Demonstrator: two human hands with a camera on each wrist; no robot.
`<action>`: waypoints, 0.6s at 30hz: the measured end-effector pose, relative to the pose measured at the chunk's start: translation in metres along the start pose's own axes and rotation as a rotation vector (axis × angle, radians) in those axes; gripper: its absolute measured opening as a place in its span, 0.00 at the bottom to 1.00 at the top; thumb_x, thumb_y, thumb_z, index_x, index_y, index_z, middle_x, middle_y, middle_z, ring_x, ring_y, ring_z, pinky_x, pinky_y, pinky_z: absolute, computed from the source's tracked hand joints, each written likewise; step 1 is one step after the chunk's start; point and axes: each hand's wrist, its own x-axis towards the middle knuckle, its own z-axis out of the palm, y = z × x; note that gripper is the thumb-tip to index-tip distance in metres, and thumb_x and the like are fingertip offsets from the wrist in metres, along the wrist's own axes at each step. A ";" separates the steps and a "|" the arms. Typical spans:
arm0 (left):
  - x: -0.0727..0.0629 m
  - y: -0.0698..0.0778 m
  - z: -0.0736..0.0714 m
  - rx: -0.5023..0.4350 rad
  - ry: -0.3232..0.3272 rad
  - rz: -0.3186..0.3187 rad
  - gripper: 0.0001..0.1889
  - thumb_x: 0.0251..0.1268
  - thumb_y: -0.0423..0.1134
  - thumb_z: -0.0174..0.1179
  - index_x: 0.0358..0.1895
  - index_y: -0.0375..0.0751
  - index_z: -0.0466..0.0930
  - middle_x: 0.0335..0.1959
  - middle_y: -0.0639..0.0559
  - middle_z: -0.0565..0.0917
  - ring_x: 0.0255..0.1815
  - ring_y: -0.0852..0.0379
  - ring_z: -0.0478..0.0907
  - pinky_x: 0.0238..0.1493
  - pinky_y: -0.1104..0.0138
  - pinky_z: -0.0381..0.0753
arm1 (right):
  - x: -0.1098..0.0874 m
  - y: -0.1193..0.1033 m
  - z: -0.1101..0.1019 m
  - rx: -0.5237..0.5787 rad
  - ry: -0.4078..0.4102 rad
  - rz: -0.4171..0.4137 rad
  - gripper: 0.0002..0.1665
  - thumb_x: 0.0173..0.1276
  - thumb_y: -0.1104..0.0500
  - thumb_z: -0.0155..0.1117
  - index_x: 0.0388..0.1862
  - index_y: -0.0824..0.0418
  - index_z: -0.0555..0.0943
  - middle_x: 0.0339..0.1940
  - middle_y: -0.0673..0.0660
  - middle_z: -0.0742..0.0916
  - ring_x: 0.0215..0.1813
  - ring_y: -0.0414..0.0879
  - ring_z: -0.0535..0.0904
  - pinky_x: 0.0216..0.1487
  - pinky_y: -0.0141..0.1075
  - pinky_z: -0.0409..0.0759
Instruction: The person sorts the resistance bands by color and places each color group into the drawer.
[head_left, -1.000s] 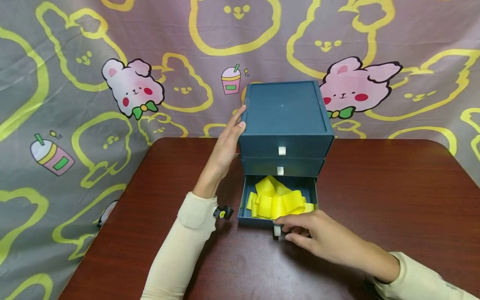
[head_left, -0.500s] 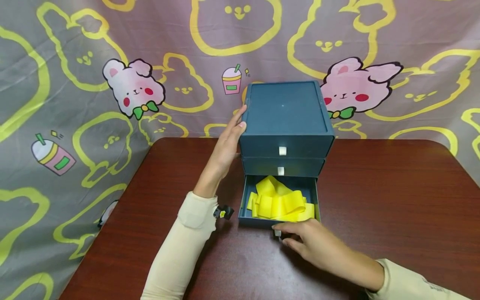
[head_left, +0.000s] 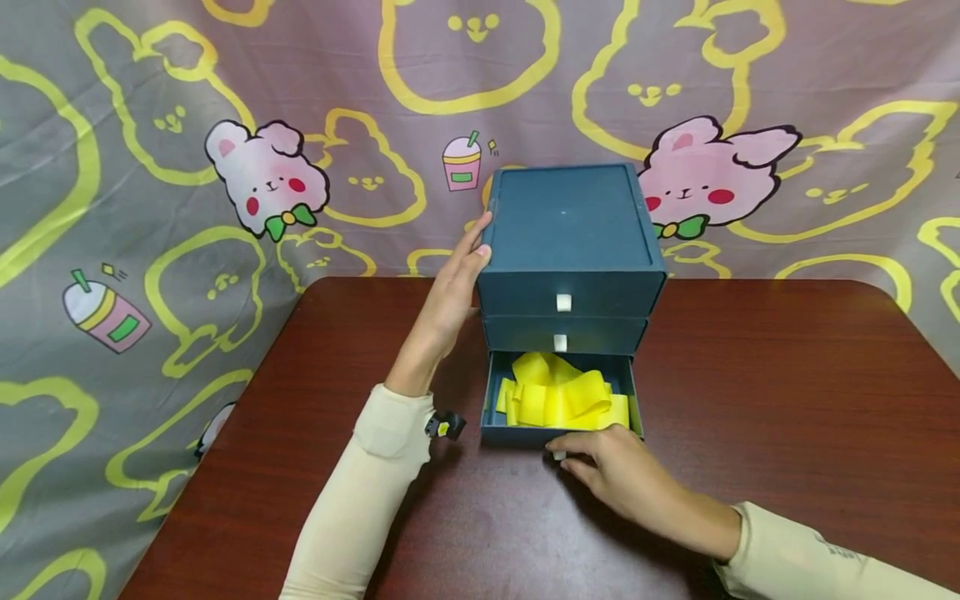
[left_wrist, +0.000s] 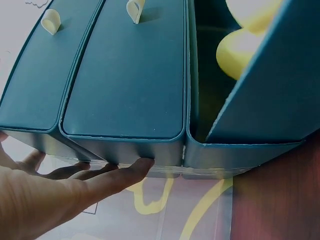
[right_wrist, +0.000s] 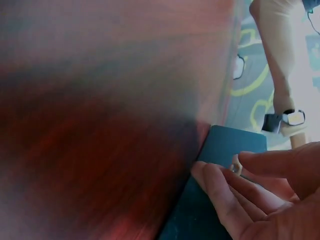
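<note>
A dark blue drawer cabinet [head_left: 566,221] has three stacked drawers with small white pull tabs. Its bottom drawer [head_left: 517,436] is pulled out and holds a heap of wide yellow ribbon [head_left: 555,402]. My left hand [head_left: 447,296] rests along the cabinet's left side; in the left wrist view its fingers [left_wrist: 125,176] lie extended against that wall. At the bottom drawer's front, my right hand [head_left: 626,471] has thumb and index finger around the pull tab [head_left: 559,456]. The right wrist view shows the tab pinched close to the thumb tip, with the other fingers curled beneath.
Everything stands on a dark reddish-brown table [head_left: 757,383]. Behind and to the left hangs a grey-pink cloth [head_left: 390,75] printed with yellow outlines and rabbit heads. A small black device [head_left: 447,425] is strapped at the left wrist.
My right hand has closed in on the pull tab and moved slightly toward the cabinet. The bottom drawer, with the ribbon, has slid inward a little. My left hand stays in place.
</note>
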 end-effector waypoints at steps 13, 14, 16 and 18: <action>0.000 -0.001 -0.001 0.015 -0.006 0.007 0.29 0.84 0.55 0.43 0.83 0.73 0.54 0.87 0.58 0.50 0.87 0.49 0.50 0.71 0.24 0.59 | 0.033 0.027 -0.011 0.001 0.065 0.066 0.11 0.66 0.70 0.73 0.45 0.59 0.93 0.44 0.57 0.94 0.26 0.29 0.72 0.29 0.26 0.73; 0.000 0.000 -0.001 0.017 -0.006 0.010 0.29 0.84 0.56 0.43 0.83 0.73 0.54 0.87 0.58 0.50 0.87 0.49 0.50 0.71 0.24 0.59 | 0.036 0.030 -0.012 0.007 0.062 0.073 0.11 0.67 0.70 0.72 0.45 0.60 0.93 0.44 0.58 0.94 0.26 0.29 0.72 0.28 0.26 0.73; 0.001 0.000 -0.001 0.016 -0.007 0.011 0.29 0.84 0.55 0.42 0.83 0.73 0.54 0.87 0.59 0.50 0.87 0.50 0.49 0.71 0.24 0.59 | 0.042 0.034 -0.014 0.023 0.058 0.090 0.11 0.67 0.70 0.71 0.46 0.61 0.92 0.44 0.58 0.94 0.24 0.30 0.72 0.26 0.27 0.71; 0.001 0.000 -0.001 0.018 -0.013 0.012 0.29 0.84 0.55 0.42 0.84 0.72 0.54 0.87 0.58 0.50 0.87 0.50 0.49 0.72 0.24 0.58 | 0.048 0.037 -0.016 0.039 0.051 0.114 0.11 0.68 0.70 0.70 0.46 0.62 0.92 0.44 0.59 0.94 0.21 0.31 0.68 0.24 0.27 0.69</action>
